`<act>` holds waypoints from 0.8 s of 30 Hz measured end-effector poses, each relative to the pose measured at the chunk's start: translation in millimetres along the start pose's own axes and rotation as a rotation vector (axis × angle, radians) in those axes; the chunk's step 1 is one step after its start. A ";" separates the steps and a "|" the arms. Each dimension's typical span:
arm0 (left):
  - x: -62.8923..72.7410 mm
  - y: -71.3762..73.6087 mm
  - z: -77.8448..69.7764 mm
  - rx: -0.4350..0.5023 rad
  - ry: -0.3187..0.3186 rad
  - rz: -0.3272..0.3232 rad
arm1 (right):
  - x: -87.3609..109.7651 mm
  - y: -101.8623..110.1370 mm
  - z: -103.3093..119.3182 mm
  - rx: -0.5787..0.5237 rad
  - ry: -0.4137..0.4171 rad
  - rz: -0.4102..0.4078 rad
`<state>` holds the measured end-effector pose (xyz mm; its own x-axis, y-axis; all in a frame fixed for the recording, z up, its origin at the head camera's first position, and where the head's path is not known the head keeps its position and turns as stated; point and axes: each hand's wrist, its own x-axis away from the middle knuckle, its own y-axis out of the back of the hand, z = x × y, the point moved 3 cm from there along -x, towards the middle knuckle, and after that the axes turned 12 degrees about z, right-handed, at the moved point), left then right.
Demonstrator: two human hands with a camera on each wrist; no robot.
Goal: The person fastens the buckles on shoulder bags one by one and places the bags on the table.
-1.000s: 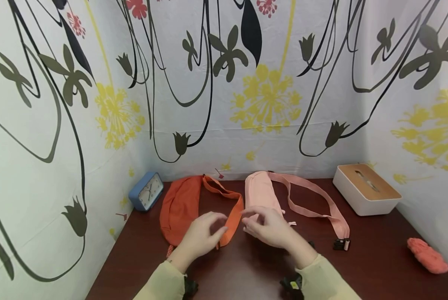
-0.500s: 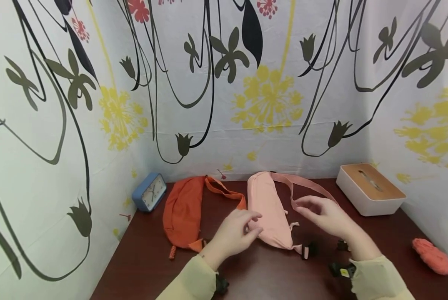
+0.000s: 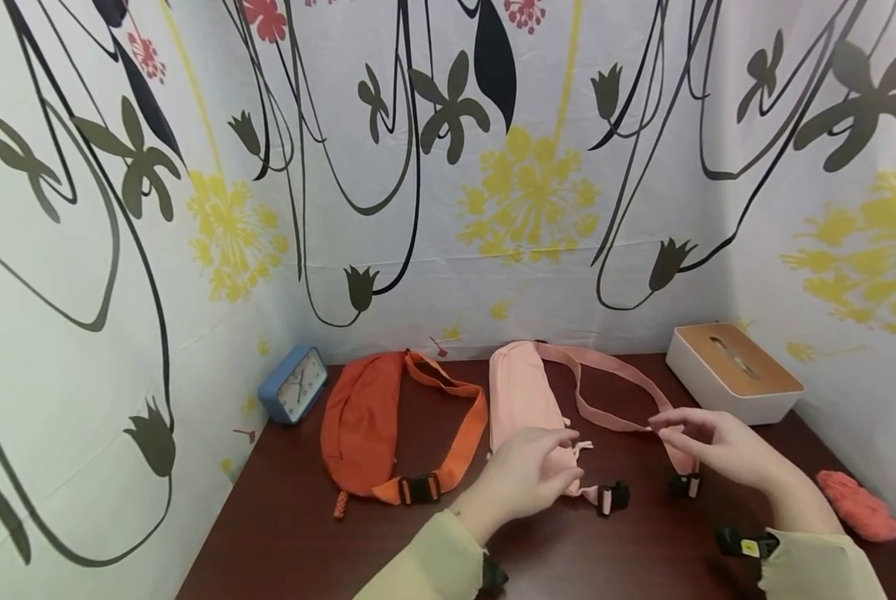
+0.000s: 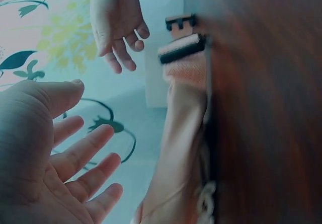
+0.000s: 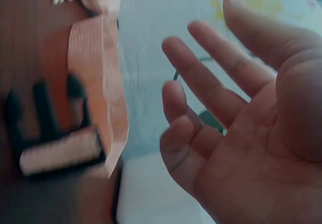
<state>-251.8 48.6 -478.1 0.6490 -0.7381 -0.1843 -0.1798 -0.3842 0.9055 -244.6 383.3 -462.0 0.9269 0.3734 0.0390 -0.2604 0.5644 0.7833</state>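
A pink waist bag (image 3: 523,392) lies on the table, its strap (image 3: 613,362) looped to the right and its buckle parted. My left hand (image 3: 526,471) hovers over the bag's lower end, near the socket half of the buckle (image 3: 614,497). Over the strap's free end is my right hand (image 3: 733,450), close to the pronged buckle half (image 5: 48,118). Both hands have loosely bent fingers with nothing between them, as the wrist views show. Left of the pink bag lies an orange waist bag (image 3: 363,425), its black buckle (image 3: 419,489) joined.
A blue clock (image 3: 293,384) stands at the back left. At the back right is a white tissue box (image 3: 725,392) with a wooden lid. A coral yarn bundle (image 3: 858,506) lies at the right, partly behind my right forearm. Patterned cloth walls surround the dark red table (image 3: 267,542).
Both hands have moved right, from between the two bags to above the pink bag and its strap. The orange bag's buckle has come into view. The bags stay where they were.
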 end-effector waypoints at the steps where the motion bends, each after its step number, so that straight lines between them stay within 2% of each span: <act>1: -1.9 -2.7 -2.2 -0.003 -0.002 0.006 | 3.0 0.8 -4.5 0.004 0.010 0.010; 4: -7.4 -11.4 -7.3 -0.011 -0.012 0.020 | 11.7 3.4 -17.0 0.011 0.046 0.041; 10: -18.9 -27.1 -15.2 -0.044 -0.029 0.058 | 15.2 -1.6 -33.6 -0.034 0.103 0.206; 16: -27.0 -39.7 -22.6 -0.093 -0.010 0.109 | 9.6 -8.7 -44.8 -0.080 0.093 0.281; 20: -28.1 -45.2 -21.9 -0.063 0.022 0.147 | 6.9 -13.2 -51.7 -0.110 0.089 0.319; 24: -27.5 -48.4 -19.9 -0.008 0.034 0.160 | 6.3 -16.0 -59.3 -0.121 0.043 0.335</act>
<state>-246.2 98.5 -509.3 0.6372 -0.7703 -0.0243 -0.2770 -0.2584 0.9255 -250.6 420.3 -511.1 0.7729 0.5817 0.2535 -0.5807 0.4873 0.6522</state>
